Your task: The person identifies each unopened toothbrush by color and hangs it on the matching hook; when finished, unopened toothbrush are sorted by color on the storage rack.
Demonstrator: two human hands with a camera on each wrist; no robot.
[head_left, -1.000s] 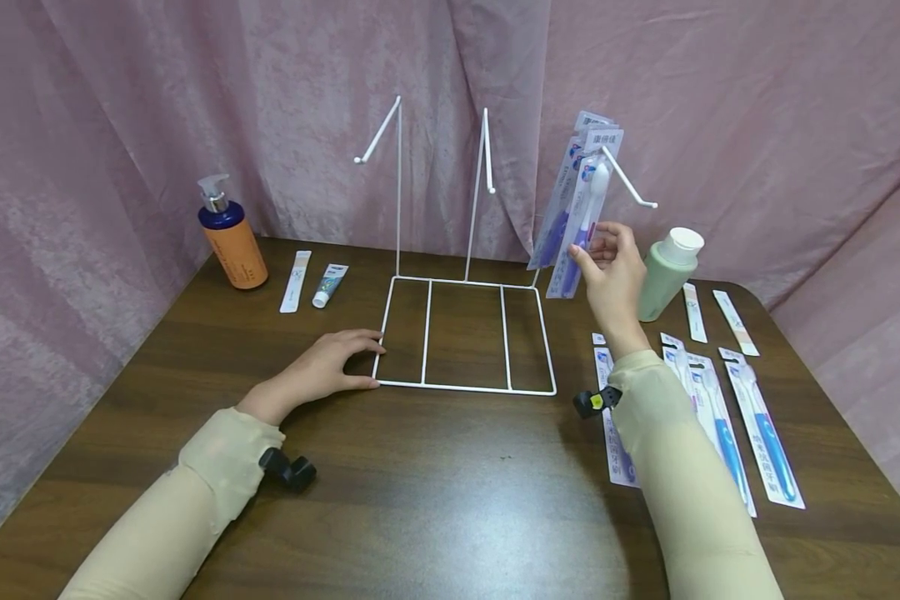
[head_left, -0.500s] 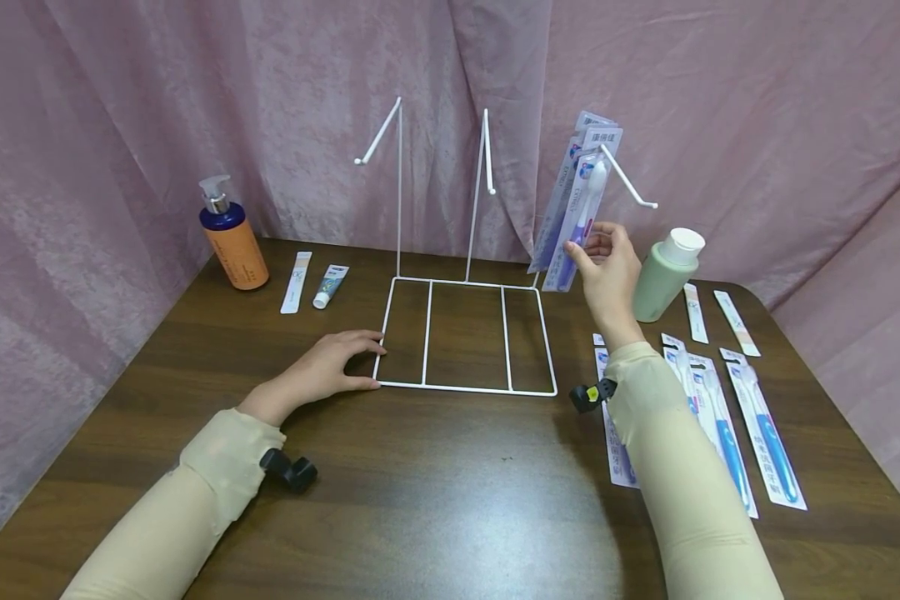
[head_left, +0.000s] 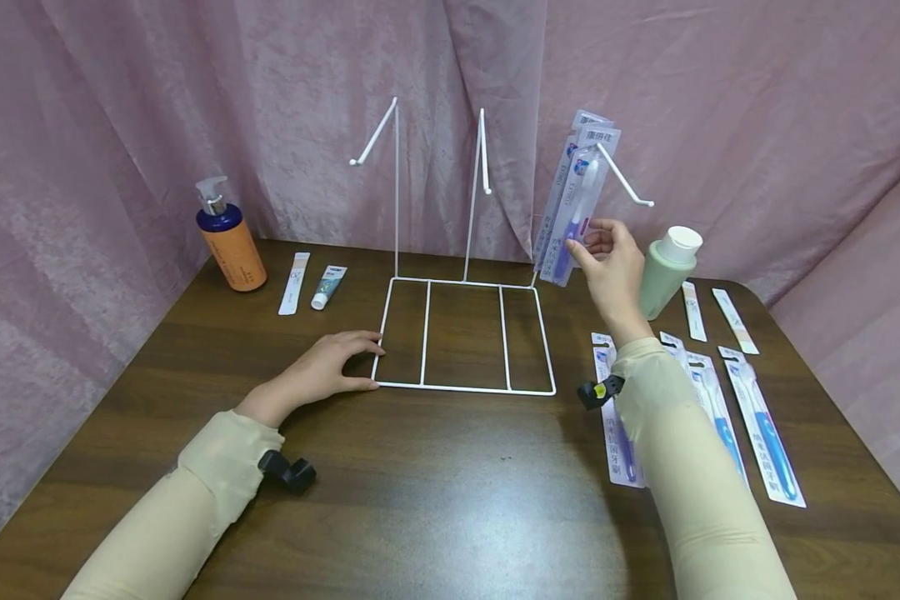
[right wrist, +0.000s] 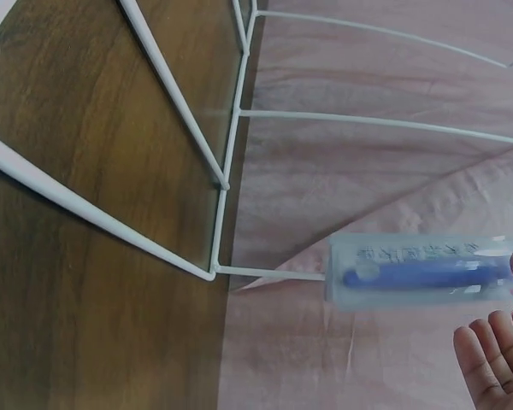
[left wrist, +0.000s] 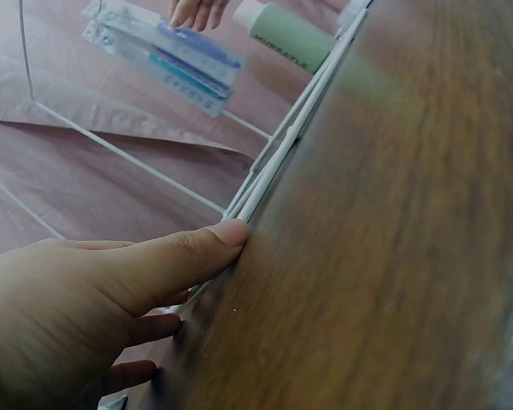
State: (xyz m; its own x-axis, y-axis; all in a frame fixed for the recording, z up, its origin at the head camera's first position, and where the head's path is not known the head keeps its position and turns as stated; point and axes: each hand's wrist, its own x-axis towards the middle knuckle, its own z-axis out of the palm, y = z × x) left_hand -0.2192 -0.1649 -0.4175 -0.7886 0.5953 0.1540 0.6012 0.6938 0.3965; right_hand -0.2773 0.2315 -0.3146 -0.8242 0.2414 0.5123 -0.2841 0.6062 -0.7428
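A white wire rack (head_left: 465, 387) stands on the brown table, with three angled hooks on tall posts. Several packaged toothbrushes hang from the right hook (head_left: 627, 180). My right hand (head_left: 581, 240) is raised and pinches the lower part of the front toothbrush pack (head_left: 576, 208), which holds a purple brush. In the right wrist view my thumb lies on that pack (right wrist: 419, 269) and the other fingers (right wrist: 492, 359) are spread beneath it. My left hand (head_left: 371, 360) rests flat on the table at the rack's front left corner, its thumb (left wrist: 154, 265) pressed against the wire (left wrist: 299, 128).
An orange pump bottle (head_left: 228, 242), a flat strip pack (head_left: 295, 282) and a small toothpaste tube (head_left: 328, 286) sit at the back left. A green bottle (head_left: 667, 271) stands at the right, with more toothbrush packs (head_left: 761, 433) lying on the table. Pink curtains close in the back and sides.
My right hand has lifted the front toothbrush pack slightly and swung its lower end towards the rack's post. The left hand has not moved.
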